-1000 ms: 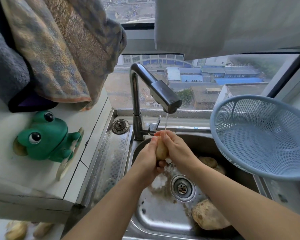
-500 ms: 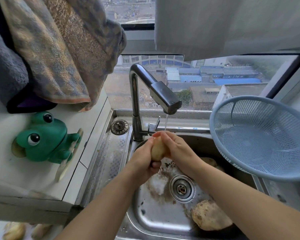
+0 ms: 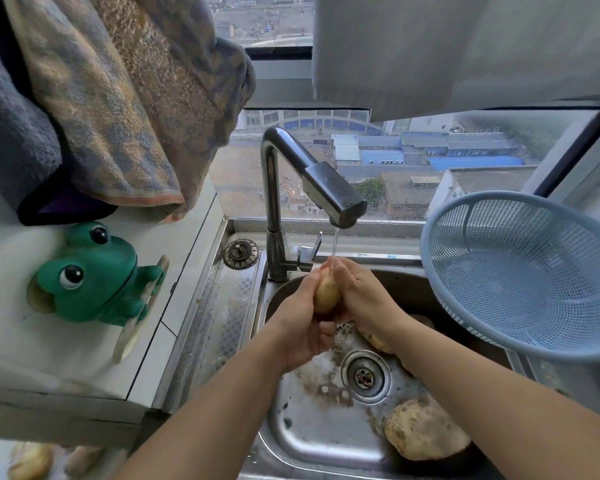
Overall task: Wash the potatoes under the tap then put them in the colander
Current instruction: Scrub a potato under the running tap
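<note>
Under the tap (image 3: 326, 181) at frame centre, left hand (image 3: 302, 327) and right hand (image 3: 364, 299) still clasp a potato (image 3: 326, 292), now showing more; colander (image 3: 527, 271) right, sink (image 3: 312, 427) muddy.

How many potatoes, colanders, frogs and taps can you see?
Potatoes: 3 clear ones, one in the hands, one under the right arm, a big one by the drain
Colander: 1
Green frog: 1
Tap: 1
Total: 6

From my feed: shiny steel sink (image 3: 312, 441) smeared with dirt, dark glossy metal tap (image 3: 329, 188), matte blue plastic mesh colander (image 3: 520, 271), fuzzy towels (image 3: 125, 109), glossy green frog (image 3: 90, 275).
</note>
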Tool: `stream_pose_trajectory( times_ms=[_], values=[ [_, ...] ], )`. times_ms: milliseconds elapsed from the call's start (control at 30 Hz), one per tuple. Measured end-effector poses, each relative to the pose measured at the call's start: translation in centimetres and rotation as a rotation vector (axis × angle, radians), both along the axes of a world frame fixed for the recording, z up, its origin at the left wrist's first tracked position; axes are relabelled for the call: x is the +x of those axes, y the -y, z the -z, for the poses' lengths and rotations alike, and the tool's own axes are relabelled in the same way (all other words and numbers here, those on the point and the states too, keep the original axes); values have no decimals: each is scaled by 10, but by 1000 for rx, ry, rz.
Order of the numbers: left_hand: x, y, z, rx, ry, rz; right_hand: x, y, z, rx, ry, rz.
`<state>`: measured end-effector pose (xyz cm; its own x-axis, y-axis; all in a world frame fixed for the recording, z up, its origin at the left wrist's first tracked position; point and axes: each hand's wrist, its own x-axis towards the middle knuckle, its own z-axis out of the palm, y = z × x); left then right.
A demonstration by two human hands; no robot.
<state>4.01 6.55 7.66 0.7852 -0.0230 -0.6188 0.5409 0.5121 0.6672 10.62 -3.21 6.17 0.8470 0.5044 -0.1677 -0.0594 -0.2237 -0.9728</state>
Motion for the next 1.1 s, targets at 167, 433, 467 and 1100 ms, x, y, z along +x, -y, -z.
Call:
stream_pose_trajectory(
  times_ms=[167,433,467,1100],
  values=[
    [-6,1,12,502,242,79,-1,0,5,-117,47,59],
    [0,-8,12,608,330,-68,-2,9,-7,-84,10,-96],
    [1,-10,13,567,261,-83,-3,12,-8,-100,26,-140],
    [-11,-4,18,780,458,72,0,10,-19,-28,-239,7]
  ],
)
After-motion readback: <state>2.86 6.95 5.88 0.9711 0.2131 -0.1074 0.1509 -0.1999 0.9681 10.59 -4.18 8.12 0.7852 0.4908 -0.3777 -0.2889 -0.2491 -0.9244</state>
